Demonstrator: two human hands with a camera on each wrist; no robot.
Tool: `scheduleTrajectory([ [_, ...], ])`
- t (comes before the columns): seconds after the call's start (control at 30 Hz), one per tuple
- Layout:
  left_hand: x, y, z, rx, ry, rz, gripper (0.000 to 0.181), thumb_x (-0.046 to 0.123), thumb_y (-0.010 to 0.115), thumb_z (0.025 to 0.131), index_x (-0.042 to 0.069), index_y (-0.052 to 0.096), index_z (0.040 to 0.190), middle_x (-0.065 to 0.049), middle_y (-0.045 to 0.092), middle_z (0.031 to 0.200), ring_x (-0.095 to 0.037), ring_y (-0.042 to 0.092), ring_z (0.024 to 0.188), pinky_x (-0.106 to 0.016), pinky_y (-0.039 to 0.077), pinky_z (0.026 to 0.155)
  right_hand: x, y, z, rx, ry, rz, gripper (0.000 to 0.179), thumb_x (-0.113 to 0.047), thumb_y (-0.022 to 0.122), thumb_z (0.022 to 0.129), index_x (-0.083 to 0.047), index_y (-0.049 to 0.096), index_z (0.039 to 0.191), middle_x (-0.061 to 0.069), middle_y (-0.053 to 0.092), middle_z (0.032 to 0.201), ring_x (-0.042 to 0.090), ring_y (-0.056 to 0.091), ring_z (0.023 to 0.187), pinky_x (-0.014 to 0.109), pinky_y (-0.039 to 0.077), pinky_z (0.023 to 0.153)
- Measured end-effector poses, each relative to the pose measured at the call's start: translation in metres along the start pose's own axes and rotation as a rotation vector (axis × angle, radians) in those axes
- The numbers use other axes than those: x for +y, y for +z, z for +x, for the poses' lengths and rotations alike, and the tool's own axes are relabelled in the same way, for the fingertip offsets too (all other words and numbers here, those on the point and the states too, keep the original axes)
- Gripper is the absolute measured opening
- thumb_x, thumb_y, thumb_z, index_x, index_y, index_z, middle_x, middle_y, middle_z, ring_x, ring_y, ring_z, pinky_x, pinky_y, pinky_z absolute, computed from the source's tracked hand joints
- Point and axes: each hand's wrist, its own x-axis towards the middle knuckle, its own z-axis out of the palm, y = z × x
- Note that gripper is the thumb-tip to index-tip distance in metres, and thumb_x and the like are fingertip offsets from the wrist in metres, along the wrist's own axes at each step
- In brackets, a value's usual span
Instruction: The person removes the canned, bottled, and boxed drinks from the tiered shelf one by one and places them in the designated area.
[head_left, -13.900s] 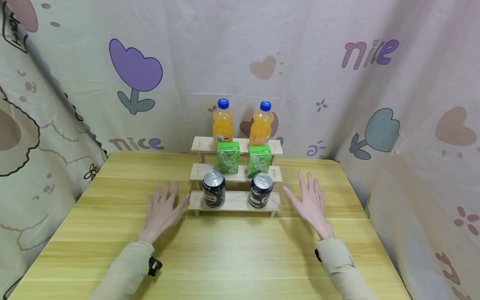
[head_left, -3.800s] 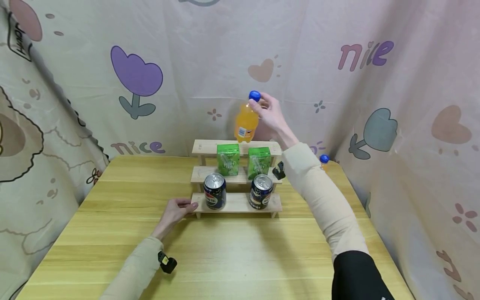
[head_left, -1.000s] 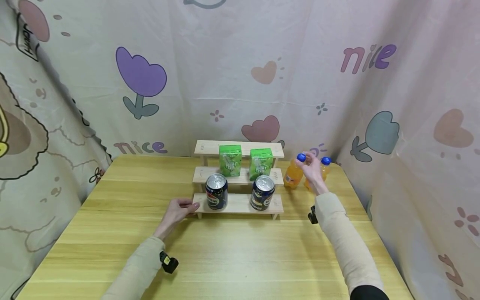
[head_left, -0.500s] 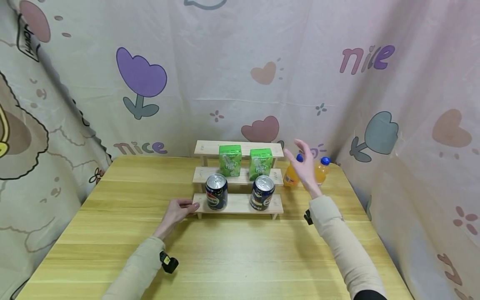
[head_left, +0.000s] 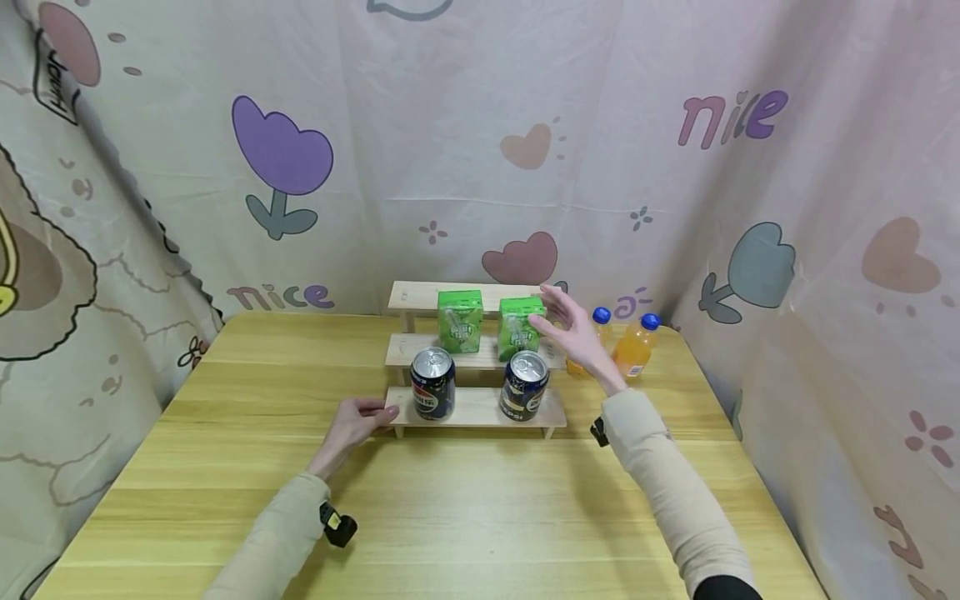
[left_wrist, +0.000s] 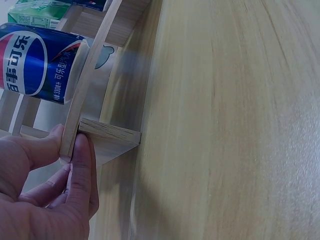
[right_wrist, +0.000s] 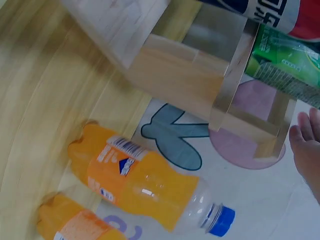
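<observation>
My left hand [head_left: 358, 425] pinches the left end of the lowest step of a three-tier wooden display stand [head_left: 477, 406], thumb on top and fingers beneath, as the left wrist view shows. My right hand [head_left: 576, 332], its fingers spread, is at the right green drink carton [head_left: 517, 327] on the middle step. Its thumb overlaps the carton's front in the head view; in the right wrist view the fingers [right_wrist: 306, 131] lie just off the carton [right_wrist: 287, 62]. A second green carton [head_left: 460, 321] stands left on that step. Two dark blue Pepsi cans, the left can [head_left: 432, 385] and right can [head_left: 524, 387], stand on the lowest step.
Two orange soda bottles with blue caps stand on the table [head_left: 480, 517] right of the stand: the nearer bottle [right_wrist: 135, 177] partly behind my right hand, the outer bottle [head_left: 634, 348] beside it. The top step [head_left: 477, 296] bears nothing. A printed curtain [head_left: 420, 150] hangs behind.
Both orange bottles have gone from the top step to the table at right. Since then my right hand has let go of the second bottle and moved left to the carton; the left hand stays put.
</observation>
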Motion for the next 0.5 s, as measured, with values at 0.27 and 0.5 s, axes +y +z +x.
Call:
scheduleTrajectory([
  [0.27,0.002,-0.001,0.000,-0.011,0.005,-0.020,0.047,0.014,0.069,0.095,-0.018,0.056,0.126,-0.029,0.071,0.114,-0.011,0.071,0.082,-0.039,0.061,0.088,-0.004,0.010,0.004,-0.010,0.027,-0.013,0.058,-0.013,0.065,0.099,-0.003,0.040,0.151,0.023,0.047,0.151,0.038,0.044,0.143,0.048,0.030,0.125],
  [0.5,0.000,-0.001,0.001,-0.008,0.012,-0.010,0.046,0.013,0.070,0.094,-0.018,0.057,0.125,-0.029,0.072,0.112,-0.012,0.071,0.082,-0.036,0.062,0.086,-0.003,0.016,0.005,0.037,0.049,0.015,0.050,-0.009,0.061,0.100,0.002,0.044,0.145,0.028,0.052,0.144,0.041,0.050,0.137,0.050,0.038,0.120],
])
